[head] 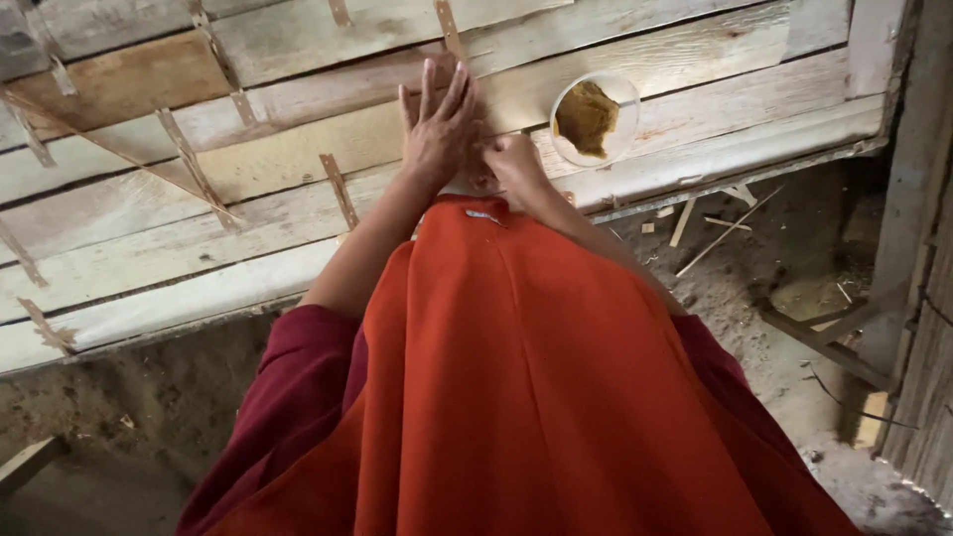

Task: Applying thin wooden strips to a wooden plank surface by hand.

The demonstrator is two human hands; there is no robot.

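My left hand (pixel 437 124) lies flat, fingers spread, on a pale strip that runs along the wooden board surface (pixel 248 169). My right hand (pixel 513 161) is curled with its fingertips pressed against the board right beside the left hand; what it holds, if anything, is hidden. A shallow white bowl (pixel 594 117) of brown-yellow paste sits on the boards just right of my right hand. An orange cloth (pixel 536 377) over dark red sleeves covers the lower middle of the view.
Several thin wooden slats (pixel 189 164) lie fixed across the boards at the left. Loose sticks (pixel 723 230) and scraps lie on the dirt floor at the right. A wooden post (pixel 918 248) stands at the far right edge.
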